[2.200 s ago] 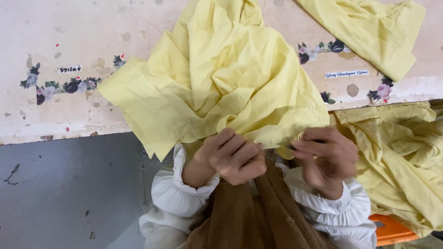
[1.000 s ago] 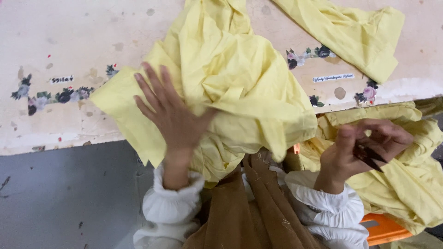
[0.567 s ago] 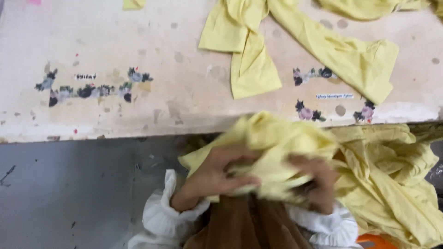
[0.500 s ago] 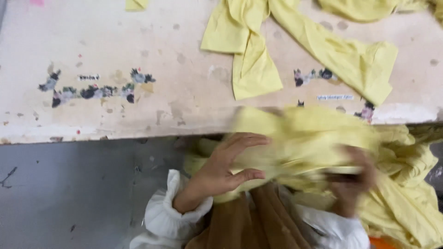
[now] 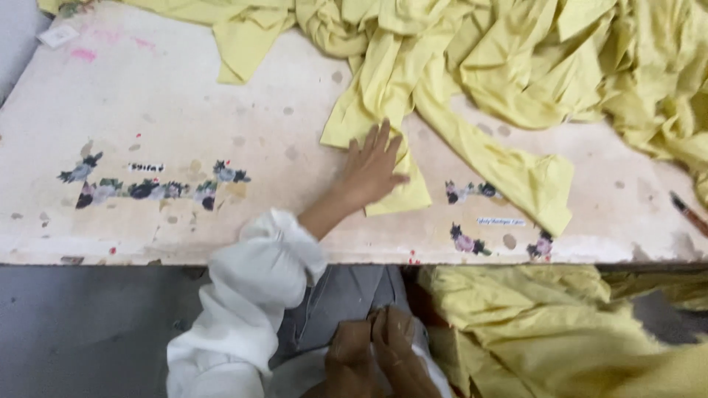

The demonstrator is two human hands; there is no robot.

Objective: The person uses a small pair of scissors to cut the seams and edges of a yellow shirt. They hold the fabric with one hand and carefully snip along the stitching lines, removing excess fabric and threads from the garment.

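Left hand (image 5: pixel 375 171): flat, fingers spread, pressing yellow cloth strip (image 5: pixel 383 125) on counter (image 5: pixel 184 110).
Right hand: out of view.
Tip: pin the cloth flat before pulling.

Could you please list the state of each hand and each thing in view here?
Left hand: open, fingers spread, flat on a cloth end.
Right hand: out of view.
Yellow fabric strip: crumpled, one end flat under the left hand.
Heap of yellow fabric on the table: tangled, unfolded.
Yellow fabric pile below the table edge: bunched.
Worn white table with flower stickers: stained.
Pencil-like tool: lying flat.
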